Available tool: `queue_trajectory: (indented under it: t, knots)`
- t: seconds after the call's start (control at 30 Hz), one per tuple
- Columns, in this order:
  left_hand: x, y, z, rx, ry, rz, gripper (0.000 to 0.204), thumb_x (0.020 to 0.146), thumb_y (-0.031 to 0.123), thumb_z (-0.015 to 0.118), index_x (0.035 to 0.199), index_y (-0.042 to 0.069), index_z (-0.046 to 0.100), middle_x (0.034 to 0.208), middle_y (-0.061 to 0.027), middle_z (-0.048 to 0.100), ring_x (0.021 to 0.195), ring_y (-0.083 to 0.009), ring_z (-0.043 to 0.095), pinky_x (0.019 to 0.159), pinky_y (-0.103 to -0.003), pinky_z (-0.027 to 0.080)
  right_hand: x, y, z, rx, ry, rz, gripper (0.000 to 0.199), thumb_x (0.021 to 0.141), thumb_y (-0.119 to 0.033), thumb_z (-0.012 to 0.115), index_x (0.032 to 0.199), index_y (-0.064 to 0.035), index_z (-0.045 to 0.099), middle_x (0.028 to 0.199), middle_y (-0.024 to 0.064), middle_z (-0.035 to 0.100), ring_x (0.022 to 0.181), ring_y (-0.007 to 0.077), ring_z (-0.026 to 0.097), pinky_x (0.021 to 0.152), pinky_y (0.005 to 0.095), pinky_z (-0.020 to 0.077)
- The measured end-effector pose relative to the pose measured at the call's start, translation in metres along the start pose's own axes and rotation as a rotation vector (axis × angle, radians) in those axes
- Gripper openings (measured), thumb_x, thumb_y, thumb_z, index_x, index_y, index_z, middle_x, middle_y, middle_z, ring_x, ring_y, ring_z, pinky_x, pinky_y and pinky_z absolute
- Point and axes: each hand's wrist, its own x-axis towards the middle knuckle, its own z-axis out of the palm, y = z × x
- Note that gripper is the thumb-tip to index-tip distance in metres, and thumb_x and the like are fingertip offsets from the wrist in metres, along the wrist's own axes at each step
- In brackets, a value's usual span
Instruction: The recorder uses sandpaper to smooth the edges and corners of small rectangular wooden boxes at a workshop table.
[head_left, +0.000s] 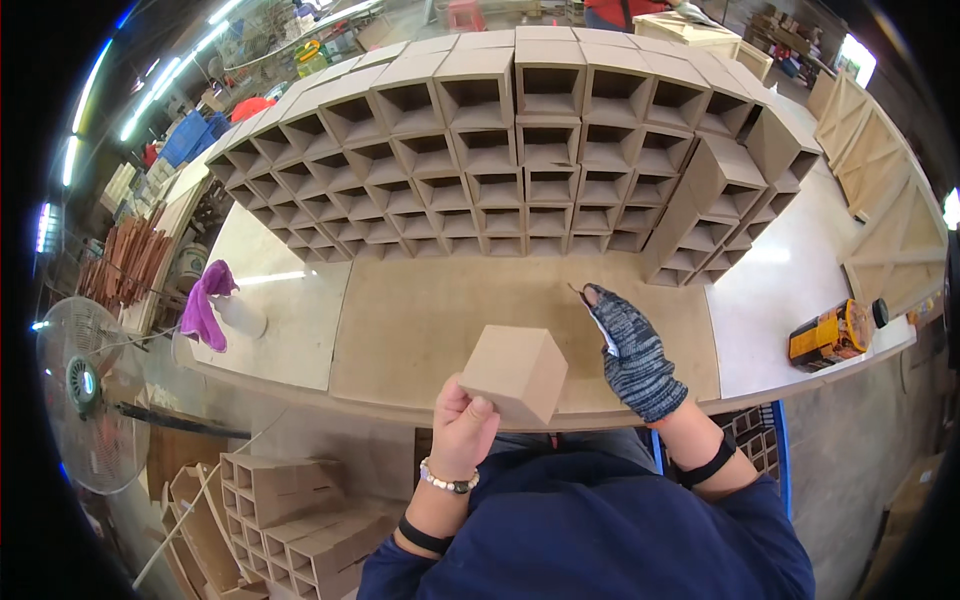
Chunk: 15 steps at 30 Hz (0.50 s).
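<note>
My left hand (465, 432) is bare and grips a small brown box (510, 365) by its lower left edge, fingers wrapped round it. The box is held up above the near side of the table, tilted, with smooth closed faces toward me. My right hand (637, 358), in a grey knitted glove with a bare fingertip showing, is just right of the box and apart from it. Its fingers are pressed together round something thin with a pale edge, too small to name. Beyond both hands stands a curved wall of stacked open brown boxes (483, 190).
A shorter stack of boxes (715, 205) juts toward me at the right. An orange-labelled jar (832, 335) lies near the right table edge. A purple cloth (207, 305) hangs over a white container at the left. A fan (88, 385) and more boxes (290, 520) are below left.
</note>
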Motion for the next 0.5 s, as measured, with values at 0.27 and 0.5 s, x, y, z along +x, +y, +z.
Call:
queue_trajectory:
  t: [0.27, 0.5]
  knots:
    - [0.009, -0.013, 0.012, -0.110, 0.108, -0.098, 0.039, 0.089, 0.029, 0.048, 0.114, -0.001, 0.048, 0.118, -0.0097, 0.053, 0.113, -0.0226, 0.048, 0.096, -0.040, 0.035, -0.012, -0.046, 0.011, 0.425, -0.055, 0.036, 0.060, 0.075, 0.011, 0.044, 0.133, -0.0031, 0.034, 0.131, 0.0161, 0.041, 0.117, 0.0308, 0.045, 0.099, 0.0347, 0.0356]
    - [0.014, -0.007, 0.006, -0.046, 0.009, -0.296, 0.041, 0.084, 0.013, 0.056, 0.120, -0.002, 0.044, 0.121, -0.0118, 0.051, 0.114, -0.0226, 0.047, 0.098, -0.038, 0.034, 0.009, -0.026, -0.010, 0.121, -0.009, -0.277, 0.054, 0.078, 0.008, 0.044, 0.131, -0.0020, 0.036, 0.127, 0.0181, 0.045, 0.113, 0.0319, 0.047, 0.098, 0.0364, 0.0362]
